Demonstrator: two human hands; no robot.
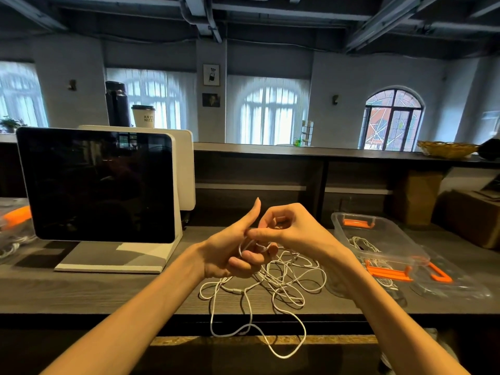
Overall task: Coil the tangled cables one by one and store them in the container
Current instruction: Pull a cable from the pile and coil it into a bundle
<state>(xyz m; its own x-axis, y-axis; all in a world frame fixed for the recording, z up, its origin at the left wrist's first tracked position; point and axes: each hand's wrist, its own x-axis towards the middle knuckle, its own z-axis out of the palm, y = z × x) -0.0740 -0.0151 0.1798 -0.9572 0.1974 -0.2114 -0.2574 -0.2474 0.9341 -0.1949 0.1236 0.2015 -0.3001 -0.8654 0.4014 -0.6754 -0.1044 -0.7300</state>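
A tangle of thin white cables lies on the dark wooden counter just in front of me, with long loops hanging over the front edge. My left hand is raised above the tangle, thumb up, its fingers curled around a few turns of white cable. My right hand pinches the same cable beside the left fingers. The clear plastic container with orange clips stands to the right and holds white cable inside.
A dark screen on a white stand fills the left of the counter. The container's clear lid lies at the far right. Another clear box with an orange clip sits at the left edge. Cardboard boxes stand behind.
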